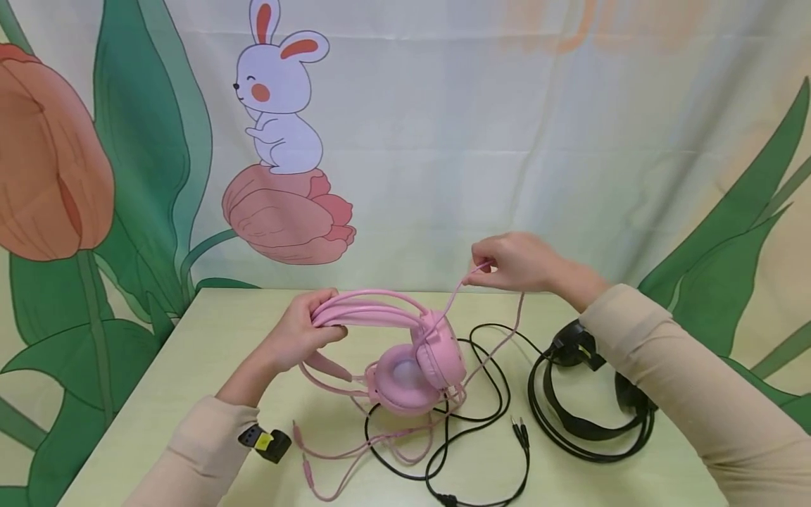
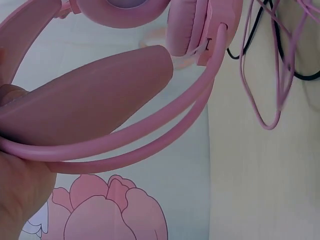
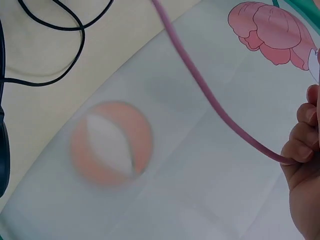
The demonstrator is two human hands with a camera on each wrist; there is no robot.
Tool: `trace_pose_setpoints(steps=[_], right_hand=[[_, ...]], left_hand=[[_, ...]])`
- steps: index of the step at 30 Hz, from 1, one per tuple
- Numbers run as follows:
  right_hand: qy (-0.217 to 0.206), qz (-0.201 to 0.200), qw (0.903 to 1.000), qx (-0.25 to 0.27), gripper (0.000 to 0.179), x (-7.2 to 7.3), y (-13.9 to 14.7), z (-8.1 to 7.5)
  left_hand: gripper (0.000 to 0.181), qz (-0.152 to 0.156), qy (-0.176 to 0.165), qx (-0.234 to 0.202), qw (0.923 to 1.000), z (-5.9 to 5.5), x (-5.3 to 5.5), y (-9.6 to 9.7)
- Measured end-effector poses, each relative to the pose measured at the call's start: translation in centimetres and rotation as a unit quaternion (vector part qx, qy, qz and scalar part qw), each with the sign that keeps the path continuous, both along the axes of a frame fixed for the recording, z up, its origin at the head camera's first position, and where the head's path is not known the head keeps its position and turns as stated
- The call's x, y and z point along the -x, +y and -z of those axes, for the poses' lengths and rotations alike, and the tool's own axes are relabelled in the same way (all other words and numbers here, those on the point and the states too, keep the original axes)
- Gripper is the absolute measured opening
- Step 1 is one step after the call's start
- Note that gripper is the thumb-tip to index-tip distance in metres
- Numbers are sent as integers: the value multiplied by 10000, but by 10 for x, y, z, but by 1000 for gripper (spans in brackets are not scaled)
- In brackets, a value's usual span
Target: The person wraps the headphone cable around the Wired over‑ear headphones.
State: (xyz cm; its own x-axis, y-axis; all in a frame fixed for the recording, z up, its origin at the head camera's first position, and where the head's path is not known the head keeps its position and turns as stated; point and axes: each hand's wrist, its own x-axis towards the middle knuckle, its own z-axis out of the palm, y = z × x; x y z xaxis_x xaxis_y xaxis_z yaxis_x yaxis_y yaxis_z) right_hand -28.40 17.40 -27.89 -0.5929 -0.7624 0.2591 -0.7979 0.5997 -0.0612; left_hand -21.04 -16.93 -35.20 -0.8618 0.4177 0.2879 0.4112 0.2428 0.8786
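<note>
My left hand (image 1: 304, 329) grips the headband of a pink pair of headphones (image 1: 380, 303), tilted on its side above the table. In the left wrist view the padded band (image 2: 95, 95) and two outer hoops pass into the palm. Up and to the right, my right hand (image 1: 516, 262) pinches the pink cable (image 1: 457, 292), which runs up from the near ear cup. From that hand the cable also hangs back down toward the table. In the right wrist view, curled fingers (image 3: 302, 132) hold the pink cable (image 3: 215, 102).
Black headphones (image 1: 589, 422) lie at the right, under my right forearm. Their black cable (image 1: 500, 401) loops across the middle, crossing pink cable loops. Two pink plugs (image 1: 307, 468) and two black plugs (image 1: 521, 429) lie near the front. A printed curtain (image 1: 431, 141) hangs behind the table (image 1: 209, 338).
</note>
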Motion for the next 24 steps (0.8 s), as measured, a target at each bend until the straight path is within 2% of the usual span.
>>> trace_pose_setpoints(steps=[5,9,14,17,21,24], right_hand=[[441,-166,9985,296,25,2,-3,1],[679,-235,9963,462,23,3,-5,1],[870,-290,9943,551,22,4,-9,2],[857,-241,9944,571,22,5,-12,3],[569,-62,9967,572,21,7,-17,3],[225,82,9979,608,20,9,-21,2]], left_hand=[[11,331,-277,-650,9969,4,-1,2],[11,801,-550,-1323,9864,13,-1,4],[16,1290,-654,-1852,9720,25,1,7],[18,1557,-788,-2252,9586,30,1,10],[16,1822,-993,-2688,9406,35,3,14],[15,1948,-1017,-2820,9339,37,6,17]])
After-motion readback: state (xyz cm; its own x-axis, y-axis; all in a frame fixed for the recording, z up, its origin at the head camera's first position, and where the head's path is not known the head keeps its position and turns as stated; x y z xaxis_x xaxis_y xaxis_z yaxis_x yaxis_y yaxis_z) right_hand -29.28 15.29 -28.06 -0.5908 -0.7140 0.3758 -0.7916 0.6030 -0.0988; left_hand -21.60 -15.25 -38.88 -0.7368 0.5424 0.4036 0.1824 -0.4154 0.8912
